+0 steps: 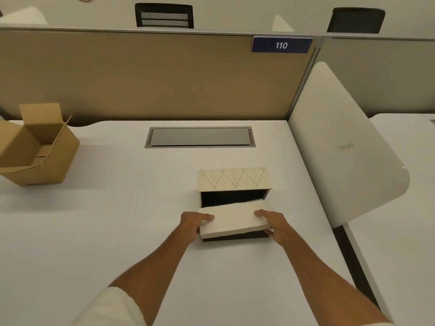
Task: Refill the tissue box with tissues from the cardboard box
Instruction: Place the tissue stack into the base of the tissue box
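Soft, even indoor light spreads across the white desk [117,231], warm in tint, no glare anywhere. The cardboard box [40,147] drops a faint, diffuse shadow toward the viewer. Wide-angle bending curves the partition [141,76] and desk edges. The whole frame looks slightly soft.

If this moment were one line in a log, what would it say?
step: loading tissue stack into tissue box | left hand: holding stack | right hand: holding stack | cardboard box: open, far left
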Tool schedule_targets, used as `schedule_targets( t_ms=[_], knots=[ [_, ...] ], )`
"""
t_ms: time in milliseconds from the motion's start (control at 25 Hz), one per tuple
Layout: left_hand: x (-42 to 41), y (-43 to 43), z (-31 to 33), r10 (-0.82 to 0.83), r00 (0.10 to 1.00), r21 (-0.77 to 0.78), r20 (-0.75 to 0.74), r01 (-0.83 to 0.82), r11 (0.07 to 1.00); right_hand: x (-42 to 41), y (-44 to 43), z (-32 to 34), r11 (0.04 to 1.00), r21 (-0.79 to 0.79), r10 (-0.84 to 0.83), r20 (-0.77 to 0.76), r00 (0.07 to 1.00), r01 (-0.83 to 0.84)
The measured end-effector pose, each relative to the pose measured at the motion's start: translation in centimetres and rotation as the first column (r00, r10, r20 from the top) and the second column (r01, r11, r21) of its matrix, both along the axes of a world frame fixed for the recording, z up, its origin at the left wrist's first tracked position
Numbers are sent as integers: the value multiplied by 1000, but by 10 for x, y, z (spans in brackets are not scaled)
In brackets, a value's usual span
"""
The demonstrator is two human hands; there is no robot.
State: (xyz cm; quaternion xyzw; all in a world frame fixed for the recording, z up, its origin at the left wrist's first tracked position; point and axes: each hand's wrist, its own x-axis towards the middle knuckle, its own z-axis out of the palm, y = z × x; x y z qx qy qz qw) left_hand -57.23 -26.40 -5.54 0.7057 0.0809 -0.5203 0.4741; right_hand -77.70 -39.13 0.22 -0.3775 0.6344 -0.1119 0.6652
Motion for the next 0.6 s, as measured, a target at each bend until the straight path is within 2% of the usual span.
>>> schedule_targets(
  t_ms=[160,440,600],
  knots=[
    [-10,-4,28,2,998,61,56,-6,998,1,-6,-6,1000,7,17,-32,999,-17],
    [-14,-13,29,-52,974,216,221,3,976,6,-8,-5,999,-6,49,-123,991,-50],
    [-14,-15,30,-79,967,264,243,12,964,4,-10,-3,997,3,74,-131,989,-75]
  ],
)
